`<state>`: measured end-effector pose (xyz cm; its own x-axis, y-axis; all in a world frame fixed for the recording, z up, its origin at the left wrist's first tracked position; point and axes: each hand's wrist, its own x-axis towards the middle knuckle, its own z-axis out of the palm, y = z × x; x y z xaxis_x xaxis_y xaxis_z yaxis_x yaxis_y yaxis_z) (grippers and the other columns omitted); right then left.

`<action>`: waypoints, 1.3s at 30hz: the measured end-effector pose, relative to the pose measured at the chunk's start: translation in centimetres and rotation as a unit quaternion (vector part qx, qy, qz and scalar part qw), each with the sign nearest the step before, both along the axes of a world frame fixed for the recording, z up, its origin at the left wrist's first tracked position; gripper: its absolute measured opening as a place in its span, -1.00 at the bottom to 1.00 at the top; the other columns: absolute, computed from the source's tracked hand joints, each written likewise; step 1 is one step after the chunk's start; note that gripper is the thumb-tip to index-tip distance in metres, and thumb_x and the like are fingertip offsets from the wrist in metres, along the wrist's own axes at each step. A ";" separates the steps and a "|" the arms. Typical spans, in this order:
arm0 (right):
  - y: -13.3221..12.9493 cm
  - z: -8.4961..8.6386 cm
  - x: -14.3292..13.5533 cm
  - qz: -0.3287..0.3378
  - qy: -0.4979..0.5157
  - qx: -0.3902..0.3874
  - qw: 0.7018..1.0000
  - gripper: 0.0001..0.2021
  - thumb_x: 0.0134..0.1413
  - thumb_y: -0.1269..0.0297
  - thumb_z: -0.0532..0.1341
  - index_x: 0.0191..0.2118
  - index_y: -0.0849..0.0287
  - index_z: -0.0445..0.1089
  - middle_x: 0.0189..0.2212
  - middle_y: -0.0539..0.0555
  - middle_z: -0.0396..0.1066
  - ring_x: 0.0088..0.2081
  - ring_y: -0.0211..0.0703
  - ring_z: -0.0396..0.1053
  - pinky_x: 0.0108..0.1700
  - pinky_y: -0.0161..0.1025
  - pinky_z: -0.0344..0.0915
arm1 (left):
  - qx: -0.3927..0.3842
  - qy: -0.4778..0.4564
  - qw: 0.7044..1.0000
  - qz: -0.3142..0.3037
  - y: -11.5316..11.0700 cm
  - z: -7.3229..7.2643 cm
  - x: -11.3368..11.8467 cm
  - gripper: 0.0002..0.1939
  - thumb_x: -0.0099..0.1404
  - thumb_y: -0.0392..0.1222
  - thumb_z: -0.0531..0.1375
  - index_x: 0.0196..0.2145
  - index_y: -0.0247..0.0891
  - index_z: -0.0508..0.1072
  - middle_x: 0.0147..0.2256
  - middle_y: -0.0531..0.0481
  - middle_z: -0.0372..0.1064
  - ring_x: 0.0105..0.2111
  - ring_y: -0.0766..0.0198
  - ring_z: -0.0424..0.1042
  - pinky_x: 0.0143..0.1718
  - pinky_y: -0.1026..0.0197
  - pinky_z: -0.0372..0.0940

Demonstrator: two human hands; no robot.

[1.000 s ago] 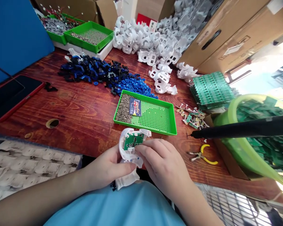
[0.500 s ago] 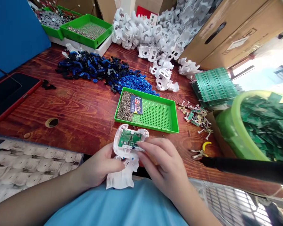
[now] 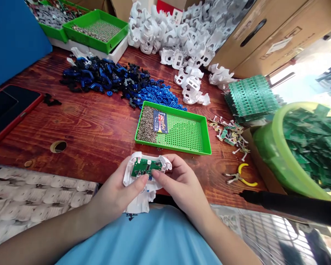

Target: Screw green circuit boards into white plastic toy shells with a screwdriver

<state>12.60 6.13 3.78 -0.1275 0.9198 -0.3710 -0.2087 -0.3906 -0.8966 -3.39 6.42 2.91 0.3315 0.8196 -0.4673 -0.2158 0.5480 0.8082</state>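
Both hands at work over the near edge of the tabletop (image 3: 81, 121), around its middle. Left hand (image 3: 117, 187): grip closed around the left side of a white shell (image 3: 128, 173). Right hand (image 3: 183, 184): grip closed around its right side. Both thumbs lie at the lower edge of the green circuit board (image 3: 138, 168) seated in the shell. Judgement: paired thumbs probably steady the board while the fingers back the shell; fingers behind it are hidden. Shell opening faces up toward the wearer, presumably for a view of the board. A white lower piece (image 3: 138, 202) hangs below; whether joined cannot be told.

Containers. Green tray (image 3: 173, 147), just beyond the shell, likely set there for short reach: small metal screws (image 3: 146, 127) heaped at its left end, a printed card (image 3: 160, 121) against them, perhaps as a divider; right part mostly bare mesh. Back tray (image 3: 86, 39), far left corner: small metal pieces (image 3: 99, 31). Yellow-green bin (image 3: 266, 143), right edge: heaped green boards (image 3: 314, 136).

Yellow-handled pliers (image 3: 245, 181) lie between the bin and the right hand, near the right end of the near edge.
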 end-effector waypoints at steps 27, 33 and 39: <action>24.9 1.5 0.3 0.240 -0.673 0.257 0.651 -0.80 0.14 0.28 0.19 -0.13 0.24 0.36 -0.12 0.11 0.37 -0.10 -0.10 0.34 -0.03 0.00 0.30 | -0.117 -0.145 0.974 0.125 2.0 -0.8 -6.0 -0.80 0.11 -0.40 0.24 -0.30 -0.23 0.59 -0.29 -0.02 0.60 -0.32 0.11 0.57 -0.35 0.24 0.46; 26.1 -0.3 0.3 0.291 -0.685 0.259 0.616 -0.73 0.18 0.20 0.16 -0.07 0.23 0.33 -0.07 0.12 0.34 -0.08 -0.11 0.34 -0.04 -0.02 0.33 | -0.102 -0.183 0.972 0.111 1.8 -1.9 -6.6 -0.78 0.14 -0.37 0.23 -0.24 -0.20 0.57 -0.28 0.02 0.59 -0.33 0.15 0.56 -0.29 0.23 0.44; 24.7 1.2 0.3 0.203 -0.666 0.269 0.665 -0.80 0.15 0.32 0.17 -0.13 0.28 0.35 -0.09 0.16 0.33 -0.08 -0.09 0.33 -0.01 -0.02 0.29 | -0.069 -0.215 0.970 0.088 1.6 -1.5 -6.7 -0.76 0.19 -0.33 0.17 -0.22 -0.14 0.56 -0.21 0.11 0.57 -0.19 0.15 0.52 -0.15 0.23 0.39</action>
